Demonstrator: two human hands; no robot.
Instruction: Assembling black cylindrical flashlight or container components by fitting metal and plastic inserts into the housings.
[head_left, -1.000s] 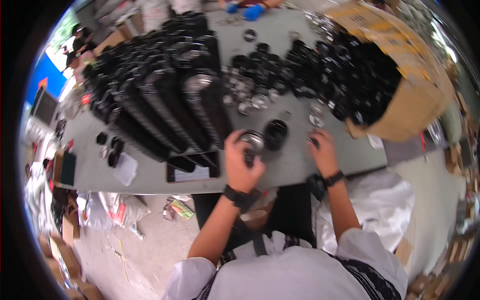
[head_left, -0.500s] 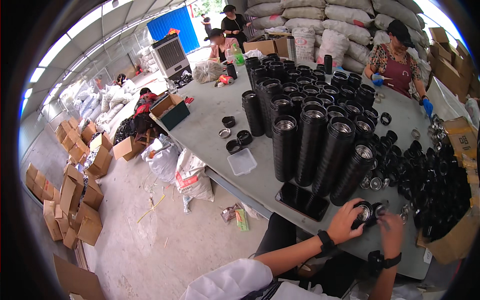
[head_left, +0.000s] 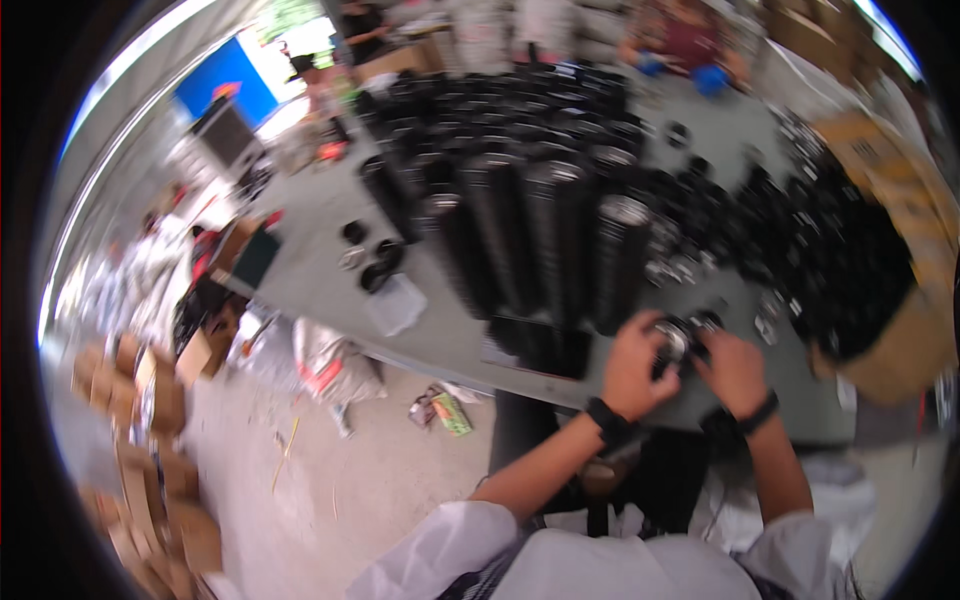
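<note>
- In the head view, the left hand [head_left: 638,366] is clamped around a round black piece [head_left: 674,342] with a silvery inside, held near the front edge of the grey tabletop [head_left: 812,402].
- The right hand [head_left: 733,372] is just beside it, fingers bent toward a small dark part [head_left: 707,321] next to the round black piece; blur hides whether they close on it, so I cannot tell.
- The two hands are near each other, each with a dark band on its wrist.
- Beyond and to the left of the left hand, tall black cylinders [head_left: 520,240] stand upright in a close block.
- A dark flat slab [head_left: 562,360] lies at the near foot of that block.
- To the right, a heap of small black parts [head_left: 840,262] spills from a cardboard box [head_left: 888,335], with silvery pieces [head_left: 768,318] near the right hand.
- At the left of the tabletop, a clear plastic container [head_left: 397,304] lies near a few dark rings [head_left: 380,267].
- Across the tabletop, another person [head_left: 690,45] wears blue gloves [head_left: 711,80].
</note>
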